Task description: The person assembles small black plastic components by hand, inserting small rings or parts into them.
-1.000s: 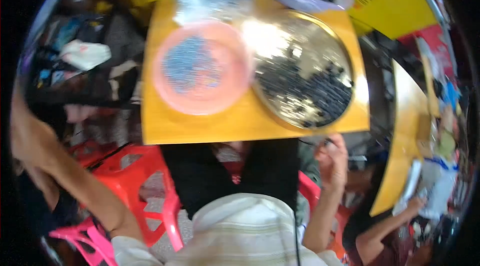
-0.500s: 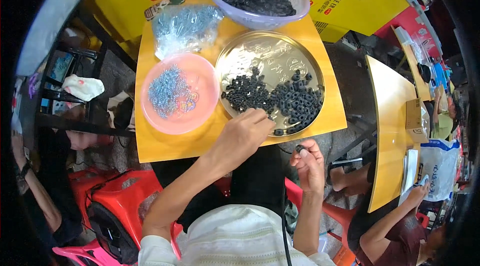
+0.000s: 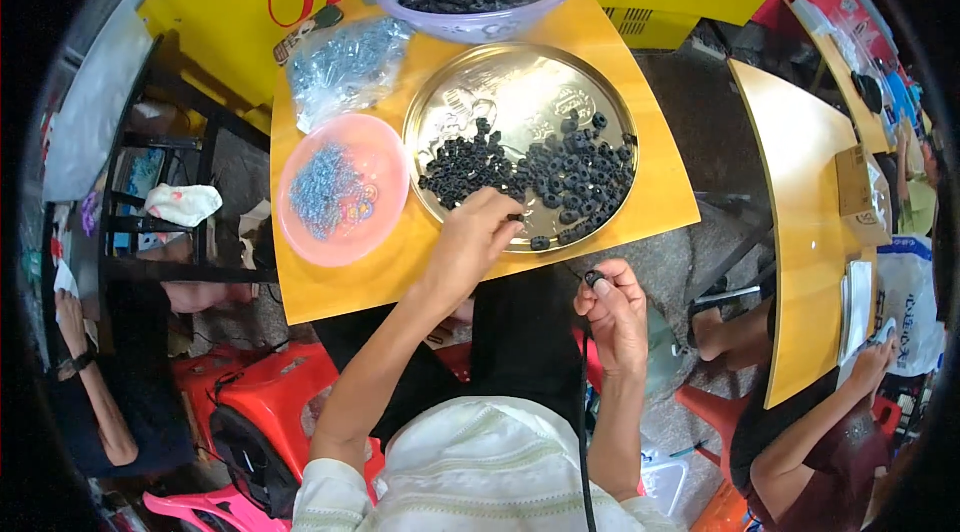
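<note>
Over the near rim of a round gold tray [image 3: 510, 82], my left hand [image 3: 470, 237] pinches a small black piece [image 3: 515, 218] between its fingertips. Two heaps of small black parts lie in the tray: finer pieces [image 3: 465, 167] on the left, chunkier ring-like pieces [image 3: 585, 177] on the right. Off the table's near edge, my right hand [image 3: 618, 317] holds a small round black part [image 3: 594, 278] with a hole in it, gripped between thumb and fingers.
Left of the tray sits a pink plate [image 3: 388, 172] with small bluish rings [image 3: 325, 192]. Behind are a plastic bag [image 3: 345, 67] of bluish parts and a lavender bowl [image 3: 470, 27] of black pieces. Other people sit at both sides; a second table [image 3: 765, 132] stands right.
My left hand has come slightly up from the finer heap, and a black piece now shows at its fingertips. My right hand keeps its part. The whole view has shifted a little.
</note>
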The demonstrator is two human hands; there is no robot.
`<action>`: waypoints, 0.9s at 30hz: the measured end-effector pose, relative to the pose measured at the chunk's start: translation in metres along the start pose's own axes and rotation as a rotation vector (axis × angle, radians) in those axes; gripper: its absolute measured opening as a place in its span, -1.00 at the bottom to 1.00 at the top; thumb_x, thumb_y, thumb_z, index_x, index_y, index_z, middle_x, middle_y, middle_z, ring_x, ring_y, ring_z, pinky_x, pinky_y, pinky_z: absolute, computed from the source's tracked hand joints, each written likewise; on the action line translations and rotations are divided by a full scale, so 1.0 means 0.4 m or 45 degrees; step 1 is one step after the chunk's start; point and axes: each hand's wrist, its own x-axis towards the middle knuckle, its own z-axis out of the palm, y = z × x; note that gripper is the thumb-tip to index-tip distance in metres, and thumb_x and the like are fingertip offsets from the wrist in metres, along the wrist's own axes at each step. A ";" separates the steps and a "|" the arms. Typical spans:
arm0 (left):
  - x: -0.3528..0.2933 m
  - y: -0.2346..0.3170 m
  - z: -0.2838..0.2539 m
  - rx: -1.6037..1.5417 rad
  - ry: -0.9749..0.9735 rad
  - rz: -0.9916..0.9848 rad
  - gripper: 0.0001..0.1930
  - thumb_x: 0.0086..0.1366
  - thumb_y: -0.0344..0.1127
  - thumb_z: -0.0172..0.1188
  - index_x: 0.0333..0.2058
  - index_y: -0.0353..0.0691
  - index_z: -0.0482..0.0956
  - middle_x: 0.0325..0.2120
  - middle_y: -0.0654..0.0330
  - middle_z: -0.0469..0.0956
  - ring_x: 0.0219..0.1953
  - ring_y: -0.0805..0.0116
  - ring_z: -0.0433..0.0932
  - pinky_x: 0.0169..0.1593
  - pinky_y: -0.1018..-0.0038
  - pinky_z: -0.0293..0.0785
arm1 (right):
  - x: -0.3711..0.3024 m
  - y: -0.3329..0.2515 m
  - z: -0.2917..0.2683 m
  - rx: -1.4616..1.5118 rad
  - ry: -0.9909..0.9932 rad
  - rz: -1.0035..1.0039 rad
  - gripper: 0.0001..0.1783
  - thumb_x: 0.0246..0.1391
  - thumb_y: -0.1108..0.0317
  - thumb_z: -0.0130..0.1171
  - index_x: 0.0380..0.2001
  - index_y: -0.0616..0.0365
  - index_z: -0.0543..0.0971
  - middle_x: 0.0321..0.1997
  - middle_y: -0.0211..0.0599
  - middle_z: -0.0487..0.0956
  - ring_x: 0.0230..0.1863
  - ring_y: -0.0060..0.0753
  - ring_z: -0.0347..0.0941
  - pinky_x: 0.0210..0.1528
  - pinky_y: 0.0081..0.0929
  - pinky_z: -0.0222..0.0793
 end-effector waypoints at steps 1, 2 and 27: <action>-0.006 0.017 -0.009 -0.308 0.008 -0.144 -0.84 0.13 -0.48 0.18 -0.27 -0.31 0.54 -0.42 0.14 0.50 -0.35 0.30 0.53 -0.25 0.48 0.45 | -0.001 -0.001 -0.004 0.004 0.013 -0.001 -0.85 0.05 0.49 0.09 -0.27 0.22 0.44 -0.45 -0.36 0.48 -0.47 -0.60 0.38 -0.38 -0.63 0.33; -0.017 0.025 -0.014 -0.614 0.016 -0.294 -0.84 0.17 -0.48 0.16 -0.24 -0.32 0.54 -0.40 0.18 0.53 -0.35 0.40 0.54 -0.25 0.54 0.46 | -0.003 -0.002 -0.010 0.017 0.027 -0.007 -0.85 0.05 0.49 0.09 -0.27 0.22 0.44 -0.45 -0.36 0.48 -0.47 -0.60 0.38 -0.38 -0.63 0.33; -0.070 -0.013 -0.103 -1.414 0.247 -0.544 -0.83 0.16 -0.57 0.16 -0.23 -0.37 0.49 -0.30 0.12 0.57 -0.26 0.43 0.56 -0.12 0.56 0.48 | 0.031 0.016 0.021 -0.075 0.006 0.091 -0.80 0.02 0.48 0.16 -0.24 0.21 0.46 -0.40 -0.32 0.52 -0.46 -0.59 0.41 -0.37 -0.64 0.35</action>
